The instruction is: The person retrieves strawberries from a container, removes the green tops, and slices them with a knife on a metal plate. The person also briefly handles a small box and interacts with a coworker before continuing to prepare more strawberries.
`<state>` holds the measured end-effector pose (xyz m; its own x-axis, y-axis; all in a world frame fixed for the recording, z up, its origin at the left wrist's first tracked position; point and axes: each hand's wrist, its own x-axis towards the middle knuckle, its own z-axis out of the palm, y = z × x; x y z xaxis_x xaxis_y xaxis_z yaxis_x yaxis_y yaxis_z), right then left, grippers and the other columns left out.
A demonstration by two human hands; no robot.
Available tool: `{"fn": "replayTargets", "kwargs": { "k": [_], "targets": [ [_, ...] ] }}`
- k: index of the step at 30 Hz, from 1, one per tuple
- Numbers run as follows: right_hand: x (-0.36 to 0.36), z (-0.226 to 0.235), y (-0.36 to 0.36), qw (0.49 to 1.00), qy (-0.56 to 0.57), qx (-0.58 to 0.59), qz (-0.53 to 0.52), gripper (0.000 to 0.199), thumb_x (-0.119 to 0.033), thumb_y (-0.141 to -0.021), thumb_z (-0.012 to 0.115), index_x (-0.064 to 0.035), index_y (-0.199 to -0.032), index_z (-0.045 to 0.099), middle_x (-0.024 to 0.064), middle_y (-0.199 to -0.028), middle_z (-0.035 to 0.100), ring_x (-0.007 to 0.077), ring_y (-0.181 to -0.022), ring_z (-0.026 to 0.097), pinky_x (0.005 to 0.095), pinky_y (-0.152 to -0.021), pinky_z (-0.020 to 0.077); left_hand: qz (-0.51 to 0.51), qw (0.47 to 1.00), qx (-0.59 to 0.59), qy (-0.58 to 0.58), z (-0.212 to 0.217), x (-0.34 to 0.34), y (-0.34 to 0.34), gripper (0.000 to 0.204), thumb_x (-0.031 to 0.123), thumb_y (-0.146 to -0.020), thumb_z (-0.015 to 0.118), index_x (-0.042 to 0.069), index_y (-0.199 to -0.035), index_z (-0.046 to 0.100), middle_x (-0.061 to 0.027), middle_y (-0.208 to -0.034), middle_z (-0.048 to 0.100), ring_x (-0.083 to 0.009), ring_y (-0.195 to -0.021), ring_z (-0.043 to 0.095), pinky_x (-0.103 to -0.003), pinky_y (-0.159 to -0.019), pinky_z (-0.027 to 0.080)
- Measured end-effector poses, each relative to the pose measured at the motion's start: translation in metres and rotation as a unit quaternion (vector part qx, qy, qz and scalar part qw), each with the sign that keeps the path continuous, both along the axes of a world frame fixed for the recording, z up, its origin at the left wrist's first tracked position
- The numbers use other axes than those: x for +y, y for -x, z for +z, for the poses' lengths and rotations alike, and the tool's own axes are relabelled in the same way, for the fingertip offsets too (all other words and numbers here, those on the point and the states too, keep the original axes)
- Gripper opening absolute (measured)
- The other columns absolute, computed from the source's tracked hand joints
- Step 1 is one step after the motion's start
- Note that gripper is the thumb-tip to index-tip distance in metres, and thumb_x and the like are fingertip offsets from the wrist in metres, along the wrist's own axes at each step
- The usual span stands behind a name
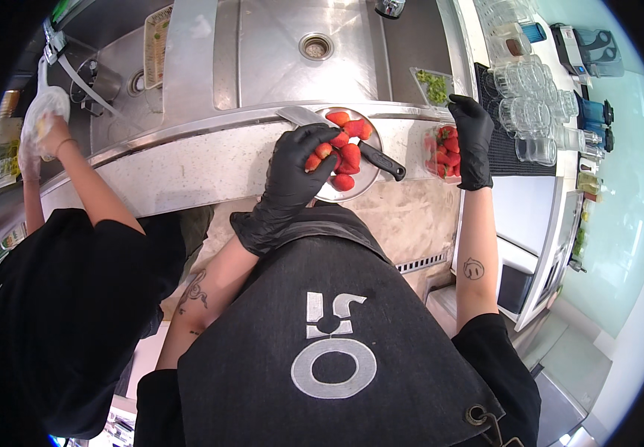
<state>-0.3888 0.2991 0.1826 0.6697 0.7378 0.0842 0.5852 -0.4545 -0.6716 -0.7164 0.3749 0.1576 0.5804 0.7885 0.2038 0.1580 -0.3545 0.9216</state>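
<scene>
My left hand (292,167), in a black glove, is over the left side of a round metal plate (370,179). Its thumb and fingers close around a strawberry (323,150). Several more red strawberries (349,156) lie on the plate. A knife (383,161) with a black handle lies across the plate, its blade partly hidden by fruit. My right hand (472,134), also black-gloved, is raised beside a clear container of strawberries (445,153). Its fingers are curled together; whatever they hold, if anything, is hidden. Green bits fill a small tray (433,86) near its fingertips.
A steel sink (292,71) lies beyond the pale counter edge (180,175). Glass mugs (527,104) crowd a black mat at right. At left, another person's hand (54,138) is at a white cloth or bag-like thing, near a second basin and a tan basket (156,48).
</scene>
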Motion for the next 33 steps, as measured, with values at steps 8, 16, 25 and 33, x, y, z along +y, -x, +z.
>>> {"fn": "replayTargets", "kwargs": {
  "k": [8,16,25,33],
  "targets": [
    [0.000,0.004,-0.001,0.999,0.042,-0.026,0.012,0.021,-0.005,-0.080,0.064,-0.0050,-0.101,0.069,0.0099,-0.083,0.070,0.0099,-0.076,0.062,0.0245,-0.073,0.0486,0.049,0.999,0.007,0.001,-0.008,0.008,0.022,0.037,0.005,-0.074,0.069,0.007,-0.111,0.063,-0.0073,-0.108,0.064,-0.0202,-0.099,0.060,-0.032,-0.086,0.046],
    [-0.010,-0.004,-0.018,0.999,0.018,-0.043,0.009,0.024,-0.008,-0.082,0.062,-0.0087,-0.104,0.069,0.0089,-0.089,0.070,0.0113,-0.078,0.063,0.0263,-0.073,0.0482,0.053,0.999,0.010,0.005,-0.001,0.012,0.024,0.036,0.006,-0.076,0.069,0.011,-0.111,0.064,-0.0056,-0.108,0.065,-0.0169,-0.096,0.060,-0.028,-0.075,0.046],
    [-0.085,-0.001,-0.038,0.994,0.048,-0.013,-0.094,0.022,-0.013,-0.083,0.064,-0.0077,-0.104,0.069,0.0076,-0.094,0.070,0.0103,-0.084,0.062,0.0254,-0.076,0.0475,0.075,0.995,-0.002,0.072,-0.001,0.011,0.031,0.031,0.006,-0.076,0.068,0.007,-0.106,0.065,-0.0066,-0.100,0.067,-0.0203,-0.094,0.061,-0.032,-0.084,0.047],
    [-0.103,0.000,-0.016,0.980,0.154,-0.094,-0.086,0.028,-0.028,-0.078,0.071,-0.0087,-0.099,0.071,0.0089,-0.076,0.064,0.0174,-0.068,0.060,0.0292,-0.063,0.0459,0.052,0.995,-0.008,0.080,-0.003,0.014,0.023,0.031,0.007,-0.078,0.068,0.009,-0.109,0.066,-0.0064,-0.099,0.067,-0.0169,-0.091,0.061,-0.029,-0.080,0.046]
  ]
}}
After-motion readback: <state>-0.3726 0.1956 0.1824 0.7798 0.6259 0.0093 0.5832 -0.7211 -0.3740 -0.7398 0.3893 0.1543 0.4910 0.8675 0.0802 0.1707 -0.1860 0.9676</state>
